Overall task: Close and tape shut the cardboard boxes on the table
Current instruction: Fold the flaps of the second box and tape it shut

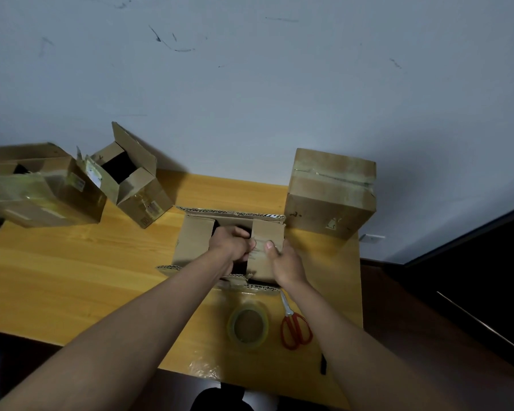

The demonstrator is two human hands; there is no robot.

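Note:
An open cardboard box (pixel 194 241) sits in the middle of the wooden table (pixel 72 262), its two short inner flaps folded partly inward over a dark gap. My left hand (pixel 231 243) reaches into that gap with fingers curled round the edge of the right inner flap (pixel 269 229). My right hand (pixel 284 262) rests on that same flap, thumb pressing its surface. A roll of clear tape (pixel 247 324) lies flat near the front edge, just below the box. Red-handled scissors (pixel 294 324) lie to its right.
A taped-shut box (pixel 330 194) stands at the back right. Two open boxes sit at the back left: a smaller one (pixel 131 179) tilted against the wall and a larger one (pixel 42 185) at the table's left end. A black marker (pixel 323 364) lies near the front right edge.

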